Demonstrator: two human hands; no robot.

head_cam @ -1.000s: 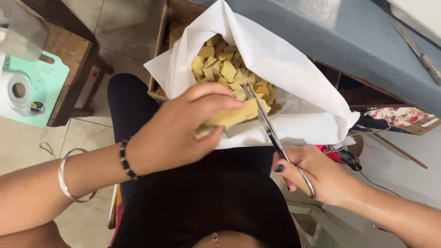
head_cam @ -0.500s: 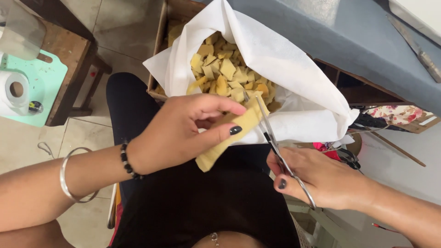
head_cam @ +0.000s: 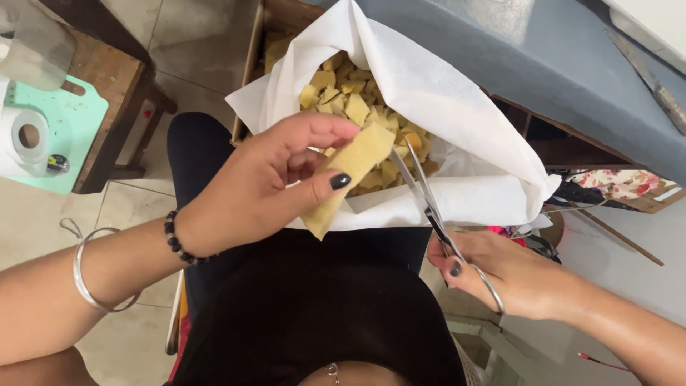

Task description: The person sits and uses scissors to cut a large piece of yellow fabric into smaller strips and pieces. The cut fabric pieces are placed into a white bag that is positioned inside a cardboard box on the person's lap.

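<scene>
Left hand [head_cam: 268, 189] pinching a pale yellow strip [head_cam: 348, 177] between thumb and fingers, tilted over the lap. Right hand [head_cam: 511, 275] closed through the handles of scissors [head_cam: 427, 204], blades slightly parted just right of the strip's upper end. Beyond both hands, a cardboard box [head_cam: 251, 64] lined with white paper [head_cam: 443, 100], full of yellow cut pieces [head_cam: 350, 107]. Far left of the left hand, a tape roll [head_cam: 27, 139] on a mint-green board [head_cam: 68, 143].
</scene>
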